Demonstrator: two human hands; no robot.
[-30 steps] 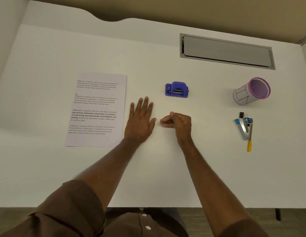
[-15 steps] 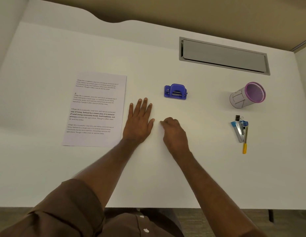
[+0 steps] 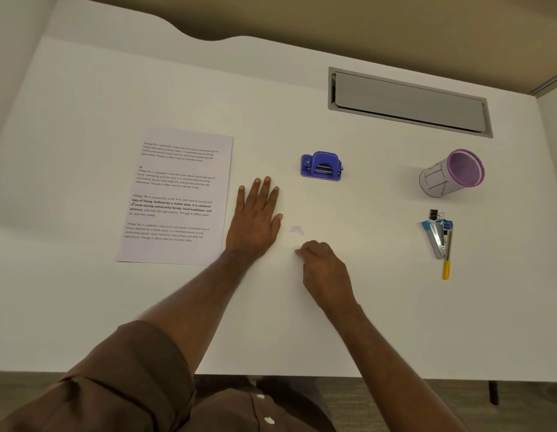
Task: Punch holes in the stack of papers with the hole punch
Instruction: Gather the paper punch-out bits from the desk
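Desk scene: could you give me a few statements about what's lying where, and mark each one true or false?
1. The hole punch sits on the stack of papers. False: it stands apart, on the bare desk.
2. The left hand lies flat beside the papers. True.
3. The purple-rimmed cup stands upright. False: it lies on its side.
4. The right hand holds the punch. False: it rests curled on the desk.
5. A stapler lies near the cup. True.

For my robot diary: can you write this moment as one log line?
left hand flat on desk, empty | right hand curled, empty | papers untouched | hole punch untouched
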